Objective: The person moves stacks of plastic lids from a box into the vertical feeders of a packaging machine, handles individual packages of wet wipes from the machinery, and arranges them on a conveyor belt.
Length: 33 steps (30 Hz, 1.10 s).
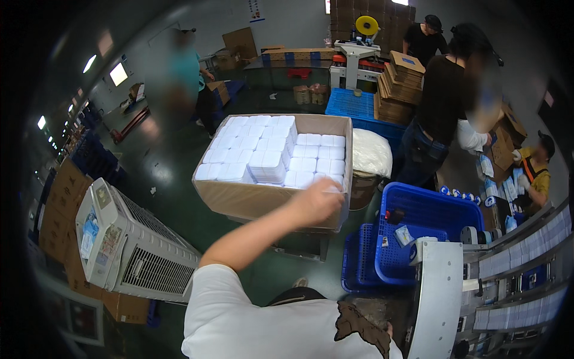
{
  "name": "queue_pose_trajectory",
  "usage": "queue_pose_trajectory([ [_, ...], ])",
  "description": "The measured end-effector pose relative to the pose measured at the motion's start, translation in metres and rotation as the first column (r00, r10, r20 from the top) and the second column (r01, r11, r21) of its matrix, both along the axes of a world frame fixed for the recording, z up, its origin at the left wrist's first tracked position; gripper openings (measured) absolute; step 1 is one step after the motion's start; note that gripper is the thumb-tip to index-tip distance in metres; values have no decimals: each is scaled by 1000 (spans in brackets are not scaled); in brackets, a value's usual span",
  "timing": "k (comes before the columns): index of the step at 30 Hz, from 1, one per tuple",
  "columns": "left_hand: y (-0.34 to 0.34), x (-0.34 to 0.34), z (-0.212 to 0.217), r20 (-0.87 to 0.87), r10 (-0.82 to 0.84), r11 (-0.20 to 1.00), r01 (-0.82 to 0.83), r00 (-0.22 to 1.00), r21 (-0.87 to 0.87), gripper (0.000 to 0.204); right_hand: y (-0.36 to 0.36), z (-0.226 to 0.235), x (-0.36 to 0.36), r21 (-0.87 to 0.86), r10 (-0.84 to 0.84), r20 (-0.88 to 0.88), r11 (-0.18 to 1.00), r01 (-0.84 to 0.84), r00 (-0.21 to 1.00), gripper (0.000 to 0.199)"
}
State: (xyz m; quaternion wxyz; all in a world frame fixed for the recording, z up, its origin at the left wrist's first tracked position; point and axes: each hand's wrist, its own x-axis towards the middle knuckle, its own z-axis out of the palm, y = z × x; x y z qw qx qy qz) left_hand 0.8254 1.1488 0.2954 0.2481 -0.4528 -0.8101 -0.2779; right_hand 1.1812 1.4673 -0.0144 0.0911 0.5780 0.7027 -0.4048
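Reaching over green floor [173, 161] — hand [320, 200] at packet-filled carton [239, 200].

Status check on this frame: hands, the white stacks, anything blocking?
Left hand reaching into cardboard box, at the white stacks; grip unclear. Right hand out of view. Nothing blocks the reach.

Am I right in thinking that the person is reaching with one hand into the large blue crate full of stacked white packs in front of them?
Not quite: the stacked white packs sit in a large brown cardboard box, not a blue crate. The head view shows the hand reaching over that box's near edge. The blue crates stand lower to the right and hold only a few small items.
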Motion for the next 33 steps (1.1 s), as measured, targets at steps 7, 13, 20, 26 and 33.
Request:
queue_pose_trajectory([
  [7,-195,-120,-14,79,610,727,-518,788,-451,38,-31,49,-38,58,371,-395,923,-381,840,49],
  [13,-176,-145,1,383,181,868,35,906,-495,56,-135,90,-91,74,365,-463,924,-375,808,47],
  [20,-189,-217,-69,459,-34,743,330,888,-582,70,-188,99,-113,293,632,-403,774,-561,662,48],
  [26,-52,-143,-22,492,-231,780,462,840,-423,69,-198,100,-60,225,461,-312,885,-406,831,45],
  [33,49,-25,-5,757,-452,716,698,473,-8,68,-183,91,-50,179,458,-376,889,-421,806,50],
])
